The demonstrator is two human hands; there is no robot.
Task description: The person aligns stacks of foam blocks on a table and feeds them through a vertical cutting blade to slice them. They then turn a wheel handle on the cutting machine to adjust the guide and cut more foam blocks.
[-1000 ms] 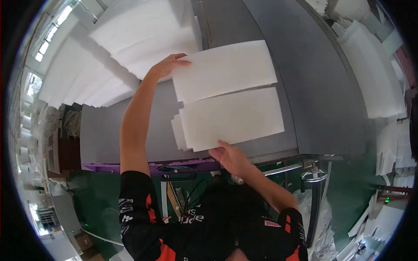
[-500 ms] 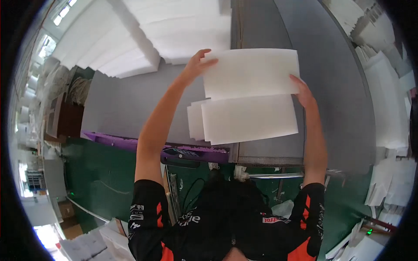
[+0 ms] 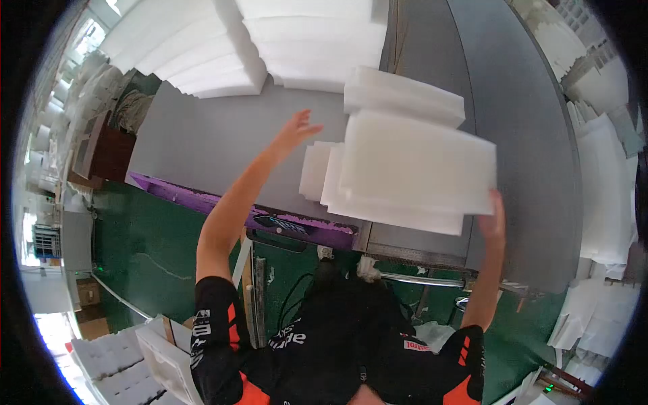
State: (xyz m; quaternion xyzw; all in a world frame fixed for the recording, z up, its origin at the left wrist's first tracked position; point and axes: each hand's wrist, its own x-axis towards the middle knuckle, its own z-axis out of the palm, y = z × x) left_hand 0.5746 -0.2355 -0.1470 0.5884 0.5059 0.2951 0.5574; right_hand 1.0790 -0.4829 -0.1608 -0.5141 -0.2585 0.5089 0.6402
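Note:
My right hand (image 3: 495, 217) grips the lower right corner of a white foam sheet (image 3: 418, 162), which looks slightly tilted. Beneath that sheet lie more white foam pieces (image 3: 315, 170), their left ends sticking out unevenly. Just beyond its far edge is another white foam block (image 3: 405, 94). To the left of the sheets, over the grey table (image 3: 216, 135), my left hand (image 3: 299, 128) is held in the air with fingers apart, touching nothing.
Tall stacks of white foam (image 3: 310, 50) stand at the table's far left. A purple strip (image 3: 196, 199) runs along the near edge. More white sheets (image 3: 601, 189) are piled beyond the right side. A brown box (image 3: 108, 152) sits at far left on the green floor.
My left hand has let go of the foam sheet and moved down and left. With my right hand, the sheet has come nearer and right, over the lower pieces, uncovering the far block.

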